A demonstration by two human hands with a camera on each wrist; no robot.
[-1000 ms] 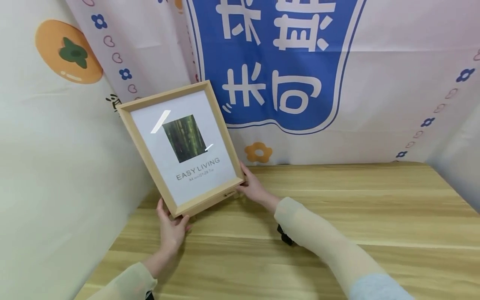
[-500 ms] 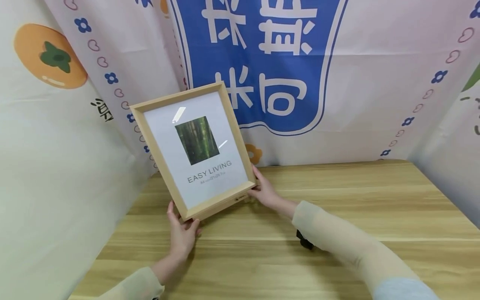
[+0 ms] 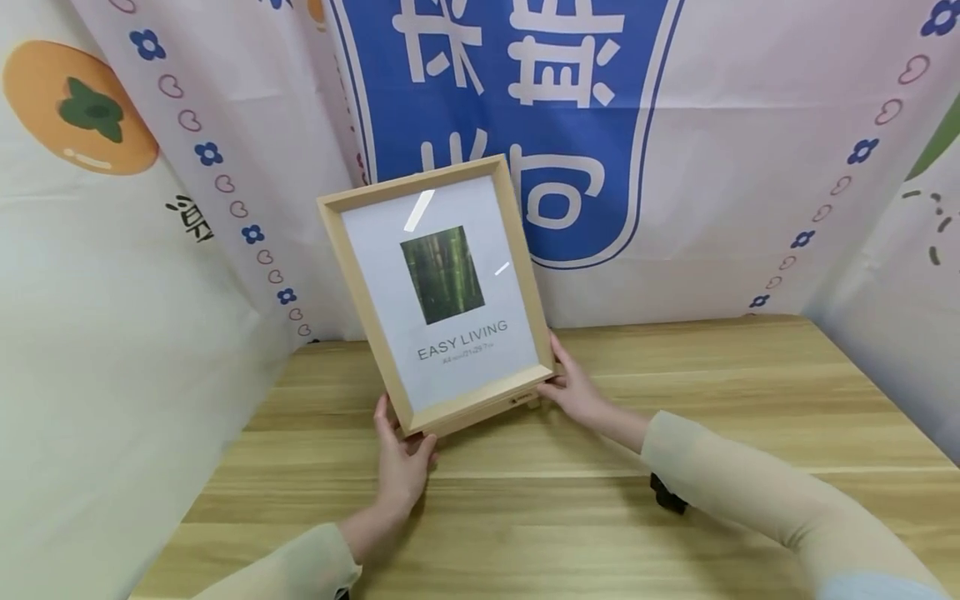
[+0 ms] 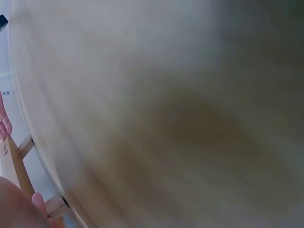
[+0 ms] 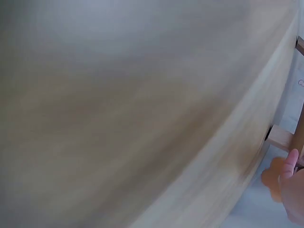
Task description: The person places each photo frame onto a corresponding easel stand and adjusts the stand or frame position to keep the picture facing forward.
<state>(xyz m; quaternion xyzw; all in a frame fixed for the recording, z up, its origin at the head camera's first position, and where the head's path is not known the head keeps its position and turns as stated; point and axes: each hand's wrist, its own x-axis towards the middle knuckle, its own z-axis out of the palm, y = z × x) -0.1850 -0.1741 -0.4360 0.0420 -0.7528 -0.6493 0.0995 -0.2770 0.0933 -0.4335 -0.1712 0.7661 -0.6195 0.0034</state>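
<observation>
A light wooden picture frame [image 3: 465, 333] stands tilted, its left side lower, holding a white sheet with a green bamboo picture and the words EASY LIVING. Under its lower edge runs a wooden ledge [image 3: 480, 412] with short legs, seemingly a small easel; most of it is hidden behind the frame. My left hand [image 3: 401, 467] grips the lower left corner, with its thumb at the ledge. At the lower right corner my right hand [image 3: 577, 392] holds on, fingers along the side. The left wrist view shows a wooden leg [image 4: 57, 206] by my left thumb; another leg [image 5: 280, 137] appears in the right wrist view.
The wood-grain table [image 3: 600, 517] extends in front and to the right. Behind it hangs a printed cloth [image 3: 720, 200] with a blue sign and flowers. A pale cloth wall [image 3: 150, 350] closes off the left side.
Both hands have moved the picture frame and its stand rightward, away from the left wall. The head view has turned slightly to the right. The grip looks the same.
</observation>
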